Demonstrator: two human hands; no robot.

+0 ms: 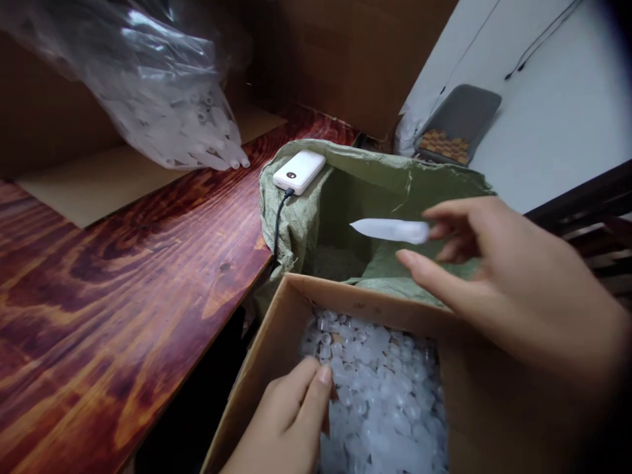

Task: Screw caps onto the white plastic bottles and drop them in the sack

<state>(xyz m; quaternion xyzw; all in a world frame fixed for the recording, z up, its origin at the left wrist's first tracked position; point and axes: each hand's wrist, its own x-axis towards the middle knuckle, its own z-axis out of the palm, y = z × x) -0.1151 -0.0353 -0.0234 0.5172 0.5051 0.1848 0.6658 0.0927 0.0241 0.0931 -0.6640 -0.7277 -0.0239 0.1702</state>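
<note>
white pointed plastic tube (388, 230) lies level in the air at the fingertips of the right hand (419, 240), above the mouth of the green woven sack (409, 164). that grip looks loosened: the thumb stands apart from the tube, and i cannot tell whether the fingers behind its blunt end bear it. the left hand (289, 408) is curled over the cardboard box (266, 359), thumb against forefinger; whether anything is pinched there is hidden. small clear plastic caps (390, 395) cover the box's floor, its walls presumably keeping them together. the box sits just beside the sack, probably so both are within easy reach. on the sack's folded rim rests a white power bank (301, 170), black cable (277, 227) plugged in, perhaps weighting the cloth against the table (172, 283). farther left, a clear plastic bag (162, 56) holds similar tubes (207, 141), its tilt seemingly bringing them toward the near end.
</note>
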